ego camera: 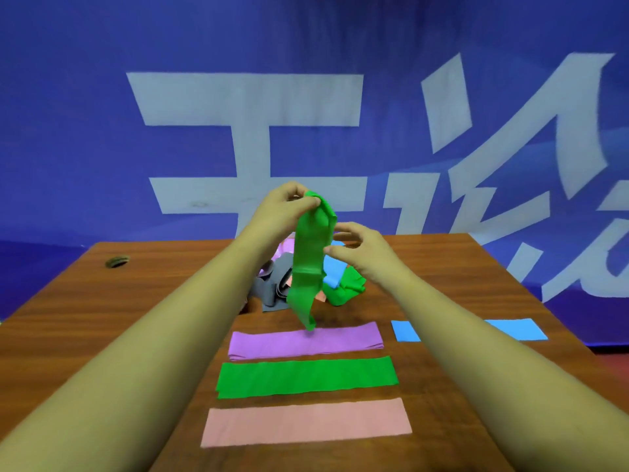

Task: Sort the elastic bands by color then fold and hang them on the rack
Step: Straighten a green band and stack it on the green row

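Pink, green and purple flat elastic strips [306, 421] lie in sorted rows nearest. Above them the left hand [286, 207] pinches a dangling green elastic band [308, 264] by its top, letting it hang straight; the right hand [360, 248], fingers parted, reaches its edge. Beyond, an unsorted heap [275, 287] waits on the wooden table [102, 301].

Your 2 bare forearms reach forward and converge toward the middle of the view. Your left hand [284, 207] is raised higher, wrist bent, with thumb and fingers pinched together on the top end of the green band [308, 260], which hangs down from that grip. Your right hand [362, 248] sits lower and just to the right, palm turned inward, fingers spread and loosely curled, fingertips [329, 249] at the band's edge.
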A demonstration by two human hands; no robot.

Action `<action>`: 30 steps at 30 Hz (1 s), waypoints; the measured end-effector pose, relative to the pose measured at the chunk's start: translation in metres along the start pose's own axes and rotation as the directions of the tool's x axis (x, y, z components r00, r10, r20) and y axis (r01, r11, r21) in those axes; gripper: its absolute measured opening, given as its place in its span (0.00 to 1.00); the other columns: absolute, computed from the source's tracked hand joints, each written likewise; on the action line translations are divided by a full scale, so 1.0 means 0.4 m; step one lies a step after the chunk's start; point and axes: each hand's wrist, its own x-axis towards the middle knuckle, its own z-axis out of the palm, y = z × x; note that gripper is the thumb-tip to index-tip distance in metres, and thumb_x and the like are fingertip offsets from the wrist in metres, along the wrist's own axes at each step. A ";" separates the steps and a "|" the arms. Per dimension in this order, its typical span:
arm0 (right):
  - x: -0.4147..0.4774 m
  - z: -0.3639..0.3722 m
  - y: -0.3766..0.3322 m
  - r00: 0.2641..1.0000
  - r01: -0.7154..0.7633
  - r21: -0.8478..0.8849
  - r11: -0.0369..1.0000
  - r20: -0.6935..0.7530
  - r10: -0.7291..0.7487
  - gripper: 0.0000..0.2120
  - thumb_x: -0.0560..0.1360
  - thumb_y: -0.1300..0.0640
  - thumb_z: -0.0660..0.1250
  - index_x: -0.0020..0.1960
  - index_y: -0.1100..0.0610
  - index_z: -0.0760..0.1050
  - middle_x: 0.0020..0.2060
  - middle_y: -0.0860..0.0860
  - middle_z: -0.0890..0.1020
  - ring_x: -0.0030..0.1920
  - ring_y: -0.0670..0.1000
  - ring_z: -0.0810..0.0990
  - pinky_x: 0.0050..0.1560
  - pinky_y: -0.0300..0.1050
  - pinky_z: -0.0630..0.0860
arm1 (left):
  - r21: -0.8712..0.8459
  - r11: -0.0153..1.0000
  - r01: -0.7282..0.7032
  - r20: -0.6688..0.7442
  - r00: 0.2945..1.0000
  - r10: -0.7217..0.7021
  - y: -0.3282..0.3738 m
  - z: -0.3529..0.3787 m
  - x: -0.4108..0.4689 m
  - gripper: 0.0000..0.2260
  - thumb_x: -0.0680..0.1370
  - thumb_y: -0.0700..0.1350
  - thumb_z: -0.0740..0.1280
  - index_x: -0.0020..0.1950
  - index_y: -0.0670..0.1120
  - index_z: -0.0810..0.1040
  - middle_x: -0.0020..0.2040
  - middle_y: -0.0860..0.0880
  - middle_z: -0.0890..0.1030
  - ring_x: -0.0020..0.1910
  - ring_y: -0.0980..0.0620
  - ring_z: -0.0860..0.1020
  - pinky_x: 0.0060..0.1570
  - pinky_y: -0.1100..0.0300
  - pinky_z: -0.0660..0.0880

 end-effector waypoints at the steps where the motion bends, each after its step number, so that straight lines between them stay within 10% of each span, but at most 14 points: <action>1: -0.005 0.001 -0.011 0.999 0.017 0.028 0.999 0.027 -0.018 0.17 0.72 0.62 0.74 0.60 0.59 0.79 0.51 0.52 0.83 0.51 0.45 0.81 0.55 0.37 0.76 | -0.049 0.999 0.020 0.020 1.000 -0.019 0.012 -0.006 -0.008 0.07 0.79 0.38 0.65 0.42 0.47 0.73 0.33 0.49 0.77 0.26 0.58 0.75 0.30 0.66 0.71; 5: -0.028 0.009 -0.037 0.999 0.018 0.011 1.000 0.031 -0.019 0.06 0.73 0.65 0.71 0.49 0.66 0.81 0.40 0.55 0.82 0.32 0.35 0.76 0.39 0.30 0.72 | -0.188 0.978 0.090 0.038 0.996 -0.084 0.043 -0.030 -0.030 0.05 0.79 0.41 0.65 0.44 0.48 0.73 0.35 0.48 0.78 0.28 0.52 0.76 0.29 0.64 0.71; 10: -0.058 0.032 -0.053 0.985 0.026 0.087 0.996 -0.170 -0.011 0.08 0.72 0.65 0.72 0.40 0.57 0.74 0.34 0.51 0.79 0.35 0.47 0.78 0.38 0.35 0.72 | -0.327 0.927 0.184 -0.053 0.976 -0.213 0.062 -0.037 -0.048 0.05 0.80 0.39 0.64 0.44 0.45 0.72 0.37 0.45 0.79 0.28 0.52 0.79 0.27 0.63 0.76; 16: -0.117 0.063 -0.081 0.987 -0.075 0.227 0.971 0.154 0.040 0.10 0.77 0.60 0.69 0.57 0.60 0.78 0.40 0.50 0.81 0.34 0.45 0.77 0.32 0.37 0.72 | -0.488 0.837 0.246 0.035 0.964 -0.263 0.050 -0.039 -0.055 0.07 0.81 0.38 0.62 0.58 0.38 0.72 0.43 0.40 0.80 0.32 0.50 0.82 0.32 0.58 0.80; 26: -0.143 0.079 -0.090 0.993 -0.082 0.228 0.970 0.101 0.060 0.02 0.76 0.62 0.70 0.48 0.60 0.80 0.37 0.50 0.80 0.37 0.44 0.77 0.35 0.34 0.72 | -0.550 0.776 0.309 0.090 0.946 -0.312 0.026 -0.068 -0.083 0.07 0.80 0.39 0.62 0.52 0.36 0.76 0.41 0.40 0.83 0.36 0.47 0.82 0.38 0.56 0.82; 30: -0.135 0.064 -0.138 0.999 -0.048 0.328 0.943 0.004 0.049 0.04 0.76 0.63 0.69 0.43 0.57 0.79 0.37 0.51 0.80 0.37 0.45 0.77 0.37 0.37 0.74 | -0.256 0.888 0.382 0.049 0.923 -0.383 -0.030 -0.096 -0.092 0.12 0.78 0.47 0.68 0.53 0.38 0.77 0.38 0.41 0.79 0.34 0.46 0.77 0.44 0.54 0.77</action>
